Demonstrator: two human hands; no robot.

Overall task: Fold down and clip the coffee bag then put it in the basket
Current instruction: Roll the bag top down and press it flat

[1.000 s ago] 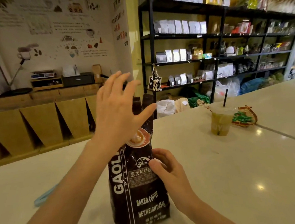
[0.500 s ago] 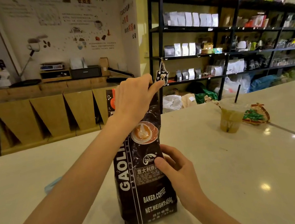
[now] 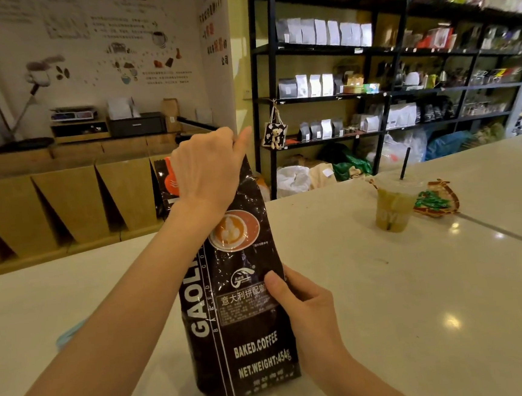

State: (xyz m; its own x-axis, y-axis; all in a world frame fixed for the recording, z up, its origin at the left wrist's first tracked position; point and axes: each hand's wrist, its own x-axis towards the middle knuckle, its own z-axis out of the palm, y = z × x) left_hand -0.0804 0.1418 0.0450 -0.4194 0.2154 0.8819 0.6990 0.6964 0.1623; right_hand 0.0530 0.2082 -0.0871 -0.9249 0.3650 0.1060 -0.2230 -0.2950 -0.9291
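A tall dark coffee bag point(image 3: 249, 334) with white lettering and a latte picture stands upright on the white counter point(image 3: 389, 306) right in front of me. My left hand point(image 3: 206, 168) is closed over the bag's top edge, fingers wrapped behind it. My right hand point(image 3: 303, 301) holds the bag's right side at mid height, thumb on the front. A pale blue object point(image 3: 69, 333), possibly a clip, shows under my left forearm, mostly hidden. No basket is in view.
An iced drink cup with a black straw point(image 3: 394, 205) stands on the counter to the right, with a small woven item point(image 3: 437, 203) beside it. Black shelves point(image 3: 370, 93) of bags line the back wall. A wooden counter point(image 3: 63, 190) runs at the left.
My left hand, open above the bag a second ago, has come down and closed on the bag's top. The right hand stays on the bag's side.
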